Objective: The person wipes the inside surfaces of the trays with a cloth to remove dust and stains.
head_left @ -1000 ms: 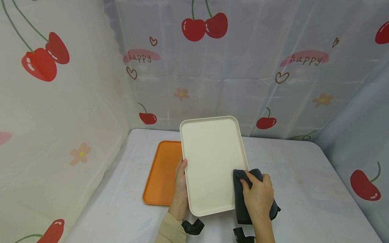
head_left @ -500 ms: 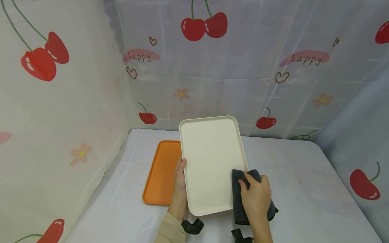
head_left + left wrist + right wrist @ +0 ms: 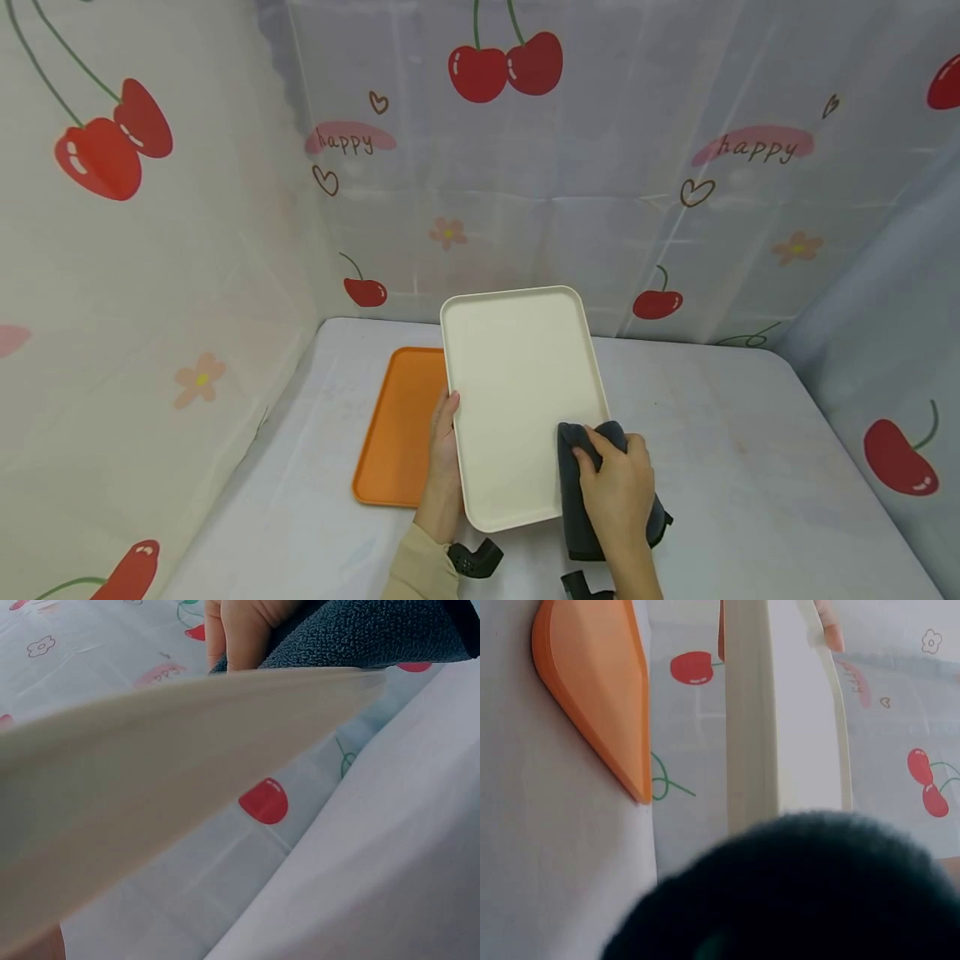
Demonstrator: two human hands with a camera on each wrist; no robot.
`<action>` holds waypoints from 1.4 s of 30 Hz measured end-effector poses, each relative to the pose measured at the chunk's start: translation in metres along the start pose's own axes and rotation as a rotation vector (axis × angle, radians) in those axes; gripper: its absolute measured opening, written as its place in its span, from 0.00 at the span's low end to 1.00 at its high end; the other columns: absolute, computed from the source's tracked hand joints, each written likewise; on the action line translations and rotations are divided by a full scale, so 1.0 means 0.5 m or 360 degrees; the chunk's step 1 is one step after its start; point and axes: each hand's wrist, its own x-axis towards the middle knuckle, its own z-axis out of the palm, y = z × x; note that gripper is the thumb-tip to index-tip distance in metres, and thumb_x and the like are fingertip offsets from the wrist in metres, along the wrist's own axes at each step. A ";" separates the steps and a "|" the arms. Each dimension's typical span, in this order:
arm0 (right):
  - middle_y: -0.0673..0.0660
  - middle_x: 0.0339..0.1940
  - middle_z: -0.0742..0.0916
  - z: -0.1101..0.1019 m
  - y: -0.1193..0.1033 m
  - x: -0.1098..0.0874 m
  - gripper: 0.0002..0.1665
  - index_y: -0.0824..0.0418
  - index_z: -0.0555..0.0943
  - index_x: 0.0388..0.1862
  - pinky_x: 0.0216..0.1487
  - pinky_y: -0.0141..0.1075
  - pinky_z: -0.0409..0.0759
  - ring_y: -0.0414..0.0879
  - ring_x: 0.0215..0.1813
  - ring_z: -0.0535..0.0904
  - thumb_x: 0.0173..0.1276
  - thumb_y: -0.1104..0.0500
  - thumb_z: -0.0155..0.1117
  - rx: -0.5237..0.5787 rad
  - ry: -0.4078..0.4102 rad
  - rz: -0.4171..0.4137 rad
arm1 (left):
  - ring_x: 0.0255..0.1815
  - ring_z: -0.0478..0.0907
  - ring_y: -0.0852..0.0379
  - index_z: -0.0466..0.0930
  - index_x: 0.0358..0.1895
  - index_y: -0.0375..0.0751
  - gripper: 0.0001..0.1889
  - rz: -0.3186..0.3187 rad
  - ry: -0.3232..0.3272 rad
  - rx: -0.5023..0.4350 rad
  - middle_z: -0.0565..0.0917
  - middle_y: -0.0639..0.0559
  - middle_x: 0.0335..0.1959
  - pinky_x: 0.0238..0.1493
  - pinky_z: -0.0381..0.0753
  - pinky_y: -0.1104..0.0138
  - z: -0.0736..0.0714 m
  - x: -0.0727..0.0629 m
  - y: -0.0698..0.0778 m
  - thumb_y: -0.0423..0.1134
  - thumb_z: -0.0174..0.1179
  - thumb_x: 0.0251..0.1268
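Note:
My left hand (image 3: 444,450) grips a cream rectangular tray (image 3: 517,375) by its left long edge, thumb on the rim and the other fingers hidden behind it. The tray is raised over the table and tilted toward the head camera. My right hand (image 3: 618,487) holds a bunched dark grey towel (image 3: 576,517) against the tray's lower right part. In the left wrist view the towel (image 3: 352,634) shows a looped, fluffy weave above the tray's edge (image 3: 187,742). The dark towel (image 3: 802,892) fills the bottom of the right wrist view, right at the tray's end.
An orange tray (image 3: 393,433) lies flat on the white table (image 3: 720,467), partly behind the cream tray and left arm. Curtains (image 3: 555,167) printed with cherries stand behind and at both sides. Black camera mounts (image 3: 477,558) sit on both wrists.
My right hand and the towel have slid left and slightly down along the cream tray's lower right. The left hand and cream tray have barely shifted. The orange tray stays in place.

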 end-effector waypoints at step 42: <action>0.56 0.32 0.81 0.032 -0.150 -0.083 0.21 0.55 0.91 0.38 0.28 0.32 0.67 0.45 0.34 0.75 0.39 0.60 0.84 0.0092 -0.0320 -0.0486 | 0.47 0.81 0.64 0.64 0.71 0.49 0.21 -0.0080 0.0257 0.0209 0.82 0.61 0.48 0.50 0.81 0.70 -0.021 0.000 -0.021 0.42 0.38 0.81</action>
